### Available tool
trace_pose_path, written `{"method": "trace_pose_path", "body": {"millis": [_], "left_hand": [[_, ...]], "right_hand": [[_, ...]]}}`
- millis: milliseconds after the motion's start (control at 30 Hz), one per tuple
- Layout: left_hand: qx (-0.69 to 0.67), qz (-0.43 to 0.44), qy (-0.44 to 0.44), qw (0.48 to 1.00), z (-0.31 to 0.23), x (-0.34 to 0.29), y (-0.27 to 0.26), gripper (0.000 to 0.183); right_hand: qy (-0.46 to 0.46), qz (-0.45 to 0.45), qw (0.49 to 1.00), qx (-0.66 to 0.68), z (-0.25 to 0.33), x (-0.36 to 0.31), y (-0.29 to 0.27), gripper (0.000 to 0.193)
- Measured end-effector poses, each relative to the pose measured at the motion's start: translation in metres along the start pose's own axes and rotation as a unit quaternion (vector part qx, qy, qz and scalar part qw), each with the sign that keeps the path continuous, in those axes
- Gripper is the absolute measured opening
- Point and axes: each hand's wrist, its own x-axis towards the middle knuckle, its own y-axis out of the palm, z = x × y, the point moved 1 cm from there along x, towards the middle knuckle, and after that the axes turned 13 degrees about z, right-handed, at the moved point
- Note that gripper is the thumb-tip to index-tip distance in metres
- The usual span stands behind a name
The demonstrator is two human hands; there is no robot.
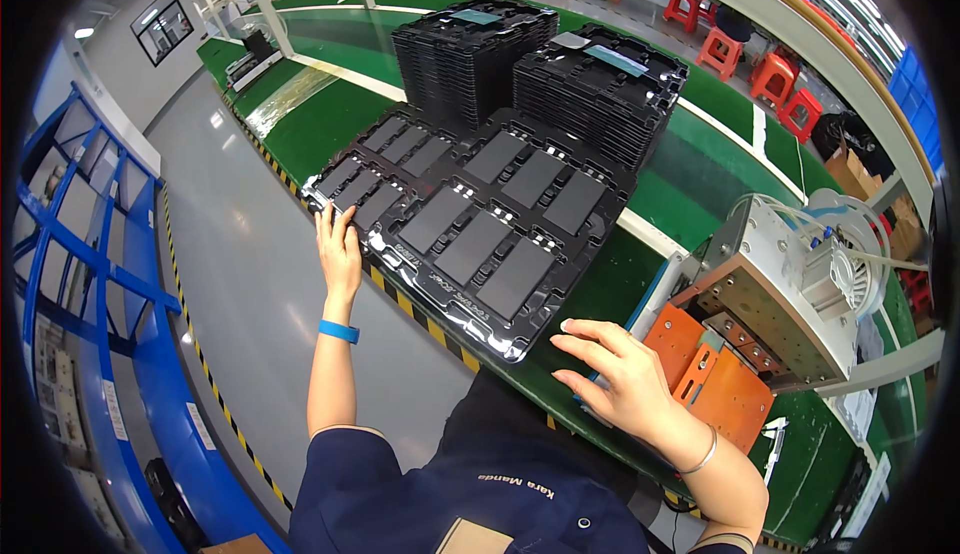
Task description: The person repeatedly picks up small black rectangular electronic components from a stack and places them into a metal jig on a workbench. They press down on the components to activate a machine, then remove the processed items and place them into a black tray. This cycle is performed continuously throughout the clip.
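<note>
My left hand is stretched out to the near left corner of a black moulded plastic tray. Its fingertips touch the tray's rim, fingers extended. A second black tray seems to lie at the left, but where the two meet is hard to make out. Dark flat rectangular pieces sit in rows in the pockets. Off the tray's near right corner hovers my right hand, fingers apart and nothing in them. It is between the tray and an orange fixture plate.
Two tall stacks of black trays stand behind on the green bench. At the right is a metal press-like machine with hoses. Blue shelving lines the left, across a grey floor. Red stools stand farther off.
</note>
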Motion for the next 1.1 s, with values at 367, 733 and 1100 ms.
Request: {"method": "trace_pose_path", "body": {"millis": [367, 733, 1100], "left_hand": [[0.009, 0.142, 0.222, 0.964, -0.209, 0.075, -0.053, 0.033], [0.250, 0.291, 0.058, 0.922, -0.240, 0.120, 0.023, 0.065], [0.228, 0.361, 0.027, 0.904, -0.241, 0.142, 0.023, 0.058]], "right_hand": [[-0.030, -0.047, 0.901, -0.431, -0.054, 0.092, -0.047, 0.005], [-0.066, 0.155, 0.804, -0.571, -0.097, 0.160, -0.036, 0.016], [-0.087, 0.141, 0.781, -0.603, -0.103, 0.148, -0.035, 0.018]]}}
